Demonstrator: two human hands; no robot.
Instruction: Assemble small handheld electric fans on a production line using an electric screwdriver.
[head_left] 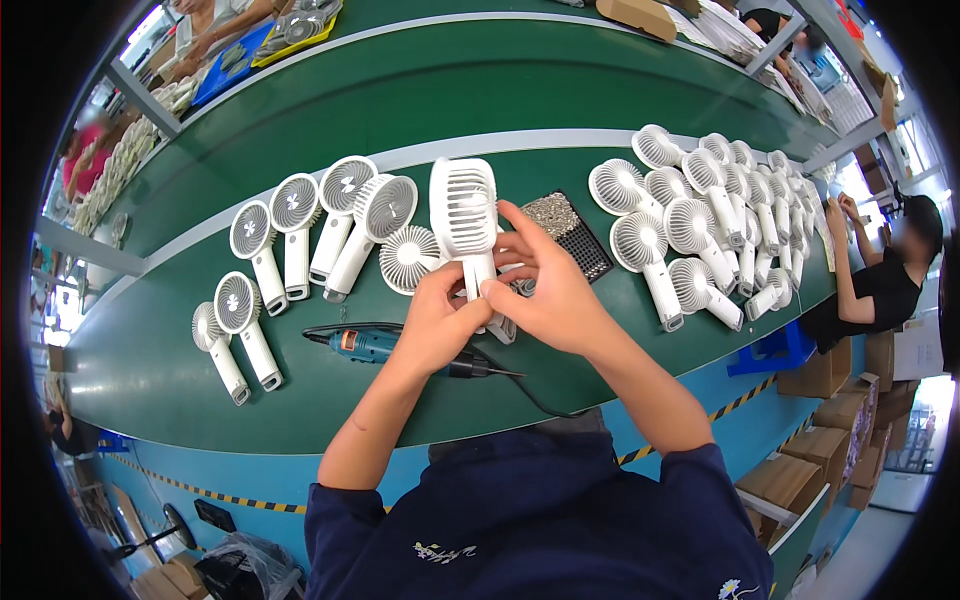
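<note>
Both my hands grip a white handheld fan (464,208), held upright above the green table with its slatted head seen edge-on. My left hand (440,318) closes round the handle's left side. My right hand (548,285) holds the handle from the right, thumb against it and upper fingers reaching up beside the head. Just behind, another white fan (410,260) lies on the table, partly hidden by my hands. A teal electric screwdriver (366,344) lies below my left wrist, its tip pointing right. Beyond my right hand sits a black tray of small screws (552,217).
Several white fans (293,204) lie to the left, and a large cluster of fans (690,222) covers the right side. A black cord (535,398) runs along the near table edge. At the far right sits a co-worker (890,265). Cardboard boxes (825,452) stand on the floor.
</note>
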